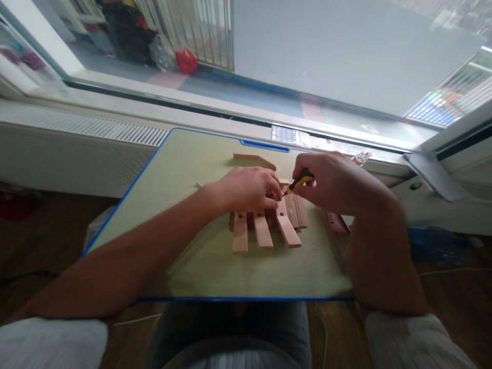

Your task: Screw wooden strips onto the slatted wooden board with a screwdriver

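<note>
A small wooden assembly of several slats (263, 229) lies on the pale green table (184, 169). My left hand (246, 188) rests on its upper part, fingers curled down and pressing on the wood. My right hand (334, 180) is closed round a screwdriver with a yellow and black handle (300, 181); its tip points left and down at the wood just beside my left fingertips. A separate angled wooden piece (254, 159) lies behind my hands.
A small screw (198, 185) lies on the table left of my left hand. A pinkish piece (335, 221) sits at the table's right edge. A blue handle slot (264, 146) is at the far edge; a window sill and radiator lie beyond.
</note>
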`<state>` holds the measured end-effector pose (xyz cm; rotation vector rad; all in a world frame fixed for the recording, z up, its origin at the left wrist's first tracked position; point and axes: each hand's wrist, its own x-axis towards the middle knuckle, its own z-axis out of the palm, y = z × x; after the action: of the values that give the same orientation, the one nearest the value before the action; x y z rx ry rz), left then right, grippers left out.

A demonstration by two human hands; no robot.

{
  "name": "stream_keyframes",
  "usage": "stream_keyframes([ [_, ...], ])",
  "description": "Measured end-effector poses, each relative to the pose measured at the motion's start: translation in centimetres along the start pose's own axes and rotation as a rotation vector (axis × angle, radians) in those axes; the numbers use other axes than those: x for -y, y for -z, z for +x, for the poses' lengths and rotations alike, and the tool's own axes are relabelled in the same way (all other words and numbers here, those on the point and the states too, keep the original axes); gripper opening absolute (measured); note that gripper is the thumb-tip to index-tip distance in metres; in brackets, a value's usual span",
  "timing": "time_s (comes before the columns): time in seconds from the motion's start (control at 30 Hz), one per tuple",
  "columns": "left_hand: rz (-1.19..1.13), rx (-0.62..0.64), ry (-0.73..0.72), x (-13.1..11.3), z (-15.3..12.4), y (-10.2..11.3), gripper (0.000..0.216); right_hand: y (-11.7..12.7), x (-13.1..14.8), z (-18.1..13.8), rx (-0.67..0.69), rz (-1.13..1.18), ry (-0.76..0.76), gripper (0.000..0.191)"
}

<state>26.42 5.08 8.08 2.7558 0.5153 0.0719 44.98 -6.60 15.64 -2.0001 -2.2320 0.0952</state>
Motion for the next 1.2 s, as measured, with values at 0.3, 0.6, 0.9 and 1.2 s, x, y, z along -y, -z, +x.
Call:
stream_keyframes([
  [0.3, 0.002, -0.003, 0.017, -0.1, 0.0, 0.1, 0.025, -0.4, 0.1, 0.6, 0.041, -0.155, -0.13, 0.035],
  [0.6, -0.007, 0.02, 0.006, 0.0, 0.0, 0.1, 0.026, 0.5, -1.3, -0.4, 0.104, 0.02, -0.004, 0.017],
  [0.9, -0.009, 0.014, 0.018, 0.0, 0.0, 0.0, 0.026, 0.3, -1.6, -0.2, 0.079, 0.048, 0.004, 0.02],
  [1.2, -0.007, 0.015, 0.022, 0.0, 0.1, 0.0, 0.025, 0.3, -0.4, -0.1, 0.123, -0.103, -0.074, 0.027],
])
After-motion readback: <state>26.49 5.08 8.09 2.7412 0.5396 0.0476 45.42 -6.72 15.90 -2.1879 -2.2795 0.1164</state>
